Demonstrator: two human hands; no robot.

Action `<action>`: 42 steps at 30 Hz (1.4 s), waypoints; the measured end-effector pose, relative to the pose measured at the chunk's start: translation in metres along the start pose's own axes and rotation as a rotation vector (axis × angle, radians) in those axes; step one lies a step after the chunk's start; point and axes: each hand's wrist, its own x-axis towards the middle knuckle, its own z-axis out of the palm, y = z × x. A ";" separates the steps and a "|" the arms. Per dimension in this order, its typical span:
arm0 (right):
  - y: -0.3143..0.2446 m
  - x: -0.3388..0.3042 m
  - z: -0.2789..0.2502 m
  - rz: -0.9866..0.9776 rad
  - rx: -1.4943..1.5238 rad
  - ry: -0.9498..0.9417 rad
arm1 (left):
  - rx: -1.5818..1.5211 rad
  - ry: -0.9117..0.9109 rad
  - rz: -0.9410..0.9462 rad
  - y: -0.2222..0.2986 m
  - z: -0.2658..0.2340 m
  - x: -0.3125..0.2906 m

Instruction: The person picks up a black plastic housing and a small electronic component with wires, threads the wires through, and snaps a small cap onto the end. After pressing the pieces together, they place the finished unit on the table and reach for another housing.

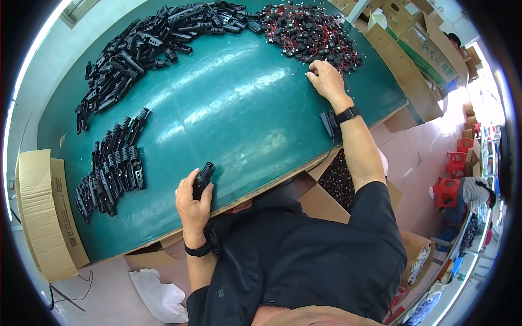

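Observation:
My left hand (190,209) is closed around a black plastic handle part with a ribbed, spring-like end (204,178), held upright over the near edge of the green table (234,108). Farther out, my right hand (328,84) has its fingers pinched together at the near side of a heap of small round black parts with red wires (310,35). A thin wire shows beside those fingertips; what they hold is hidden. Under my right wrist lies a dark block-shaped device (328,124) with a cord.
A long heap of similar black handle parts (147,49) curves along the far left. More stand in rows (111,174) nearer me. Cardboard boxes flank the table at left (46,212) and right (405,76). A person (474,194) sits near red stools (447,191) at far right.

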 end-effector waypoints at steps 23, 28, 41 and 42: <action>0.004 -0.012 0.012 -0.087 0.030 0.174 | -0.022 0.005 0.038 -0.001 -0.001 0.000; 0.000 -0.012 0.003 -0.140 -0.035 0.073 | -0.029 0.019 0.057 -0.004 0.001 -0.003; -0.043 -0.069 -0.026 0.054 1.054 -0.227 | -0.013 0.047 0.086 -0.002 0.000 0.000; -0.045 -0.070 -0.023 0.050 1.058 -0.246 | -0.009 0.048 0.081 -0.002 -0.001 0.000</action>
